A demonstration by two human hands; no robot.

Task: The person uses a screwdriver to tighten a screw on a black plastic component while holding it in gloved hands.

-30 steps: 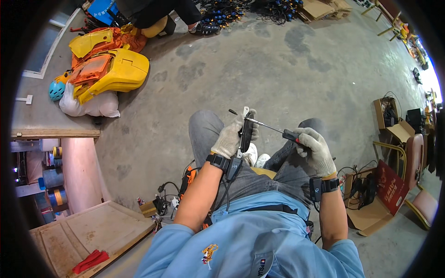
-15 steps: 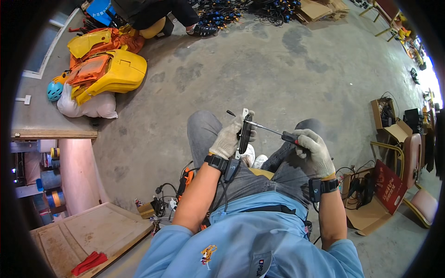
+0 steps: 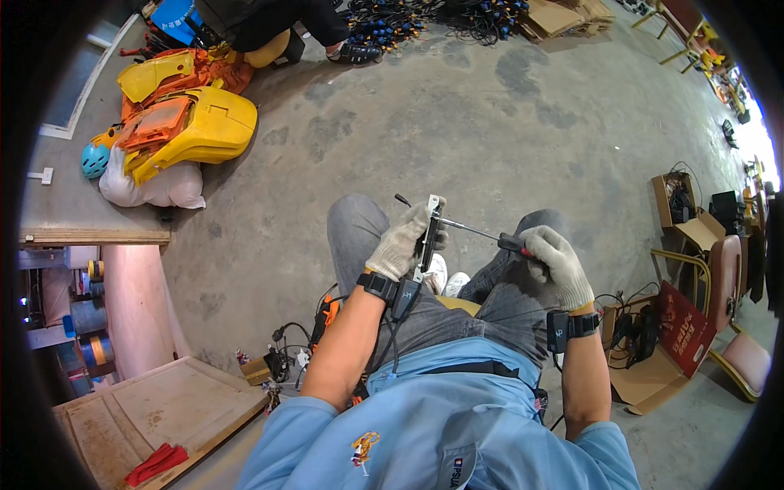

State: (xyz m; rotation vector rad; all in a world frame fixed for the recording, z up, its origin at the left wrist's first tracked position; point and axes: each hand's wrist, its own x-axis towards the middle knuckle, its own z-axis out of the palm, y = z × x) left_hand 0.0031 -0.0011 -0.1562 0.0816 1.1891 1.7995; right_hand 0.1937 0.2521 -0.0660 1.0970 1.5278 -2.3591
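Note:
My left hand [image 3: 400,247], in a whitish work glove, is closed around a narrow black part with a silver metal strip [image 3: 434,204] along it. The part stands roughly upright over my knees. A short black cable end [image 3: 401,198] sticks out beyond my left fingers. In my right hand [image 3: 557,266], also gloved, is a screwdriver [image 3: 512,243] with a black and red handle. Its long metal shaft points left, and the tip meets the side of the black part. What the tip touches is too small to make out.
Yellow and orange plastic shells [image 3: 204,122] lie at the far left, near another person's leg [image 3: 322,24]. Black cables [image 3: 384,24] are heaped at the back. Open cardboard boxes [image 3: 653,380] and a chair [image 3: 723,278] stand on the right. A wooden board [image 3: 192,404] is at near left.
My left hand has turned the black part slightly, so more of its silver strip shows. The screwdriver stays against it, with my right hand nearly in the same place.

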